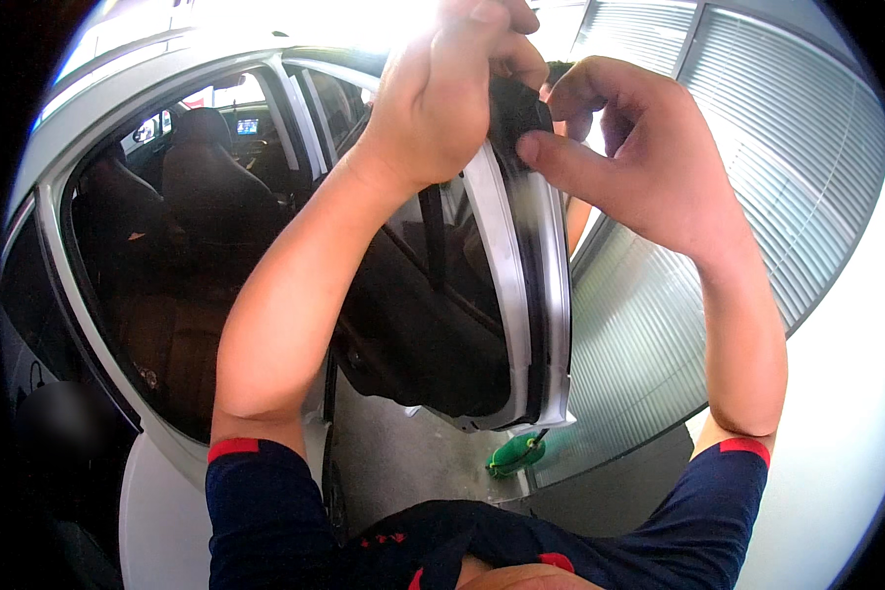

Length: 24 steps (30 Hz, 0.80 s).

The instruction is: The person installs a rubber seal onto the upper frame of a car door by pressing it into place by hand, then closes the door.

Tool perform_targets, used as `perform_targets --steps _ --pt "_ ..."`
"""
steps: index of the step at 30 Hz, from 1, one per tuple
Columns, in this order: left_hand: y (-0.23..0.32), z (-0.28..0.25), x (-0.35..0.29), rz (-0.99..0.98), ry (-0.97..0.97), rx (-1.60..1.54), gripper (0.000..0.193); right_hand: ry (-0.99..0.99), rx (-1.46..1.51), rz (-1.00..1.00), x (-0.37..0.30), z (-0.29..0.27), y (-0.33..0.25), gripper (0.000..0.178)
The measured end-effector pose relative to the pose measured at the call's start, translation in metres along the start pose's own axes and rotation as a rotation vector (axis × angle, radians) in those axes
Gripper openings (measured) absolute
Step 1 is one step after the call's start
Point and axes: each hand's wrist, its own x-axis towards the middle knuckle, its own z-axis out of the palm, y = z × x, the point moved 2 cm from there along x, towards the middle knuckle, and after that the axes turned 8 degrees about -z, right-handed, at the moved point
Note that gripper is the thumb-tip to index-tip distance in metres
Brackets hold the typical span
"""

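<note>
Your left hand (428, 108) is curled at the black strip (514, 110) along the upper edge of the open car door (442, 334); glare hides whether it grips. Your right hand (654, 172) is curved, its thumb at the strip's right edge; whether it pinches cannot be told. Uneven pulling could crease the strip; a forearm's push might swing the door toward the glass wall (639, 324), above a green object (516, 454).

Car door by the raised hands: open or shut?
Open: the car door stands swung out from the car body, with grey floor showing between them.
</note>
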Motion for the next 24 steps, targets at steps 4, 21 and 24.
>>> perform_targets --steps 4,21,24 --pt "-0.026 0.018 0.013 0.403 0.358 0.176 0.046 0.082 0.103 -0.01 0.002 0.013 -0.006 0.023" --pt "-0.012 0.004 0.005 0.182 0.126 0.017 0.051 -0.012 0.034 0.026 0.001 0.007 -0.008 0.021" --pt "-0.004 -0.005 0.003 0.175 -0.016 0.039 0.057 -0.134 0.296 0.109 -0.003 -0.001 0.004 0.012"
